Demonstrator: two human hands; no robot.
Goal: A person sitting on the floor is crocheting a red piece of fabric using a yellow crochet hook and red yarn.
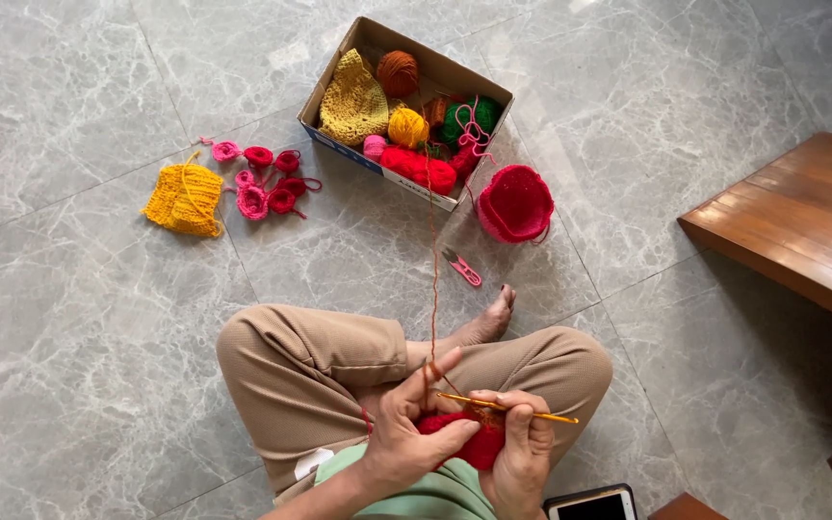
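I sit cross-legged on a grey marble floor. My left hand holds a red crochet piece and has a brown yarn strand looped over its raised forefinger. My right hand grips a yellow crochet hook whose tip is in the red piece. The strand runs up to a cardboard box holding several yarn balls, among them a brown ball, and a yellow crocheted piece.
A red crocheted bowl shape lies beside the box. Pink thread snips lie near my foot. A yellow knitted piece and small pink and red crocheted bits lie left. A wooden bench stands right. A phone lies at the bottom.
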